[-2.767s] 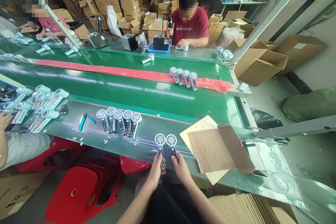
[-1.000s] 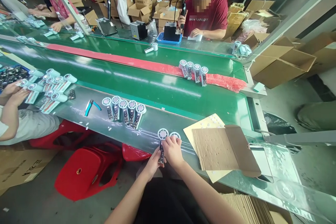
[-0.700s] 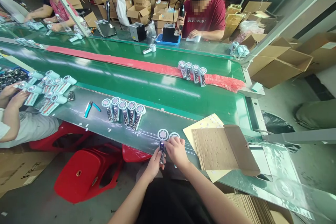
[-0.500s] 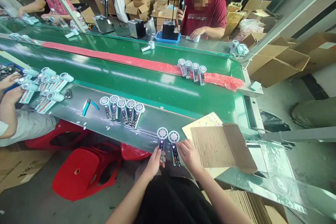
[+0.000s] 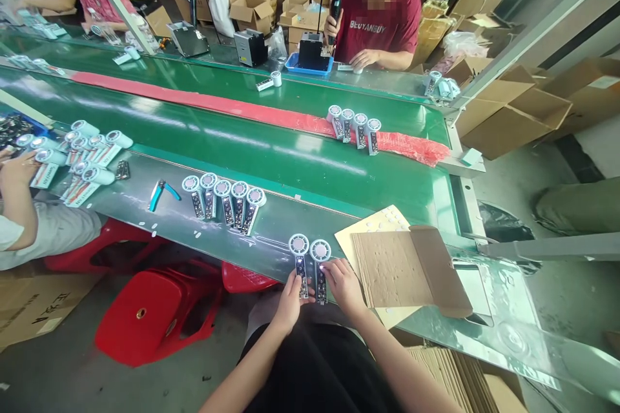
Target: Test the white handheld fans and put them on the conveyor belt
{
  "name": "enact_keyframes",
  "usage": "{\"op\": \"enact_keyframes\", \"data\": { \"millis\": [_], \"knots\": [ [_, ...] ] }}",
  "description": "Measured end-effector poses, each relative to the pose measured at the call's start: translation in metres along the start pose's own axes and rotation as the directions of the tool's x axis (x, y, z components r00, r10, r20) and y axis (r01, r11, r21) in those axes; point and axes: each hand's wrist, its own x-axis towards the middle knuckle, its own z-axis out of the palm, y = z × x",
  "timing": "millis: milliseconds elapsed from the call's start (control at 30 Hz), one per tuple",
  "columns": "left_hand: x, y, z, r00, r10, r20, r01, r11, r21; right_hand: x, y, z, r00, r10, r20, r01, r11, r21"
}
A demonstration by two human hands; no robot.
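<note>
two green belts (image 5: pixel 271 155) cross a box-crowded workshop.

Two fan units (image 5: pixel 309 258) lie side by side on the counter (image 5: pixel 271 242); five more (image 5: pixel 223 197) lie left, cardboard sheets (image 5: pixel 402 268) right.

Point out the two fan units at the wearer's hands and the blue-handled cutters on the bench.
left fan unit (image 5: pixel 299 245), head view, round head.
right fan unit (image 5: pixel 320 250), head view, round head.
blue-handled cutters (image 5: pixel 155 194), head view, handle.
</note>
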Motion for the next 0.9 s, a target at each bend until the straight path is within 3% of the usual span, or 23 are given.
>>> {"op": "enact_keyframes", "data": {
  "millis": [300,533,667,767,833,900],
  "knots": [
    [0.003,-0.006,0.004,0.999,0.006,-0.044,-0.003,0.997,0.076,-0.001,0.005,0.003,0.997,-0.058,0.053,0.062,0.995,-0.075],
    [0.005,-0.009,0.003,0.991,0.089,-0.096,-0.063,0.966,0.252,-0.001,0.013,0.003,0.995,-0.039,0.095,0.037,0.999,0.019],
    [0.006,-0.008,0.005,0.982,0.146,-0.122,-0.095,0.93,0.356,-0.003,0.011,0.006,0.992,0.085,0.092,-0.098,0.984,0.151],
    [0.006,-0.007,0.007,0.977,0.167,-0.136,-0.098,0.908,0.408,-0.011,0.002,0.009,0.966,0.24,0.102,-0.259,0.921,0.291],
    [0.006,-0.006,0.008,0.977,0.17,-0.126,-0.102,0.901,0.422,-0.02,-0.008,0.013,0.914,0.388,0.116,-0.401,0.829,0.39],
    [0.006,-0.006,0.007,0.98,0.169,-0.105,-0.109,0.899,0.425,-0.031,-0.02,0.018,0.825,0.546,0.15,-0.543,0.69,0.479]
  ]
}}
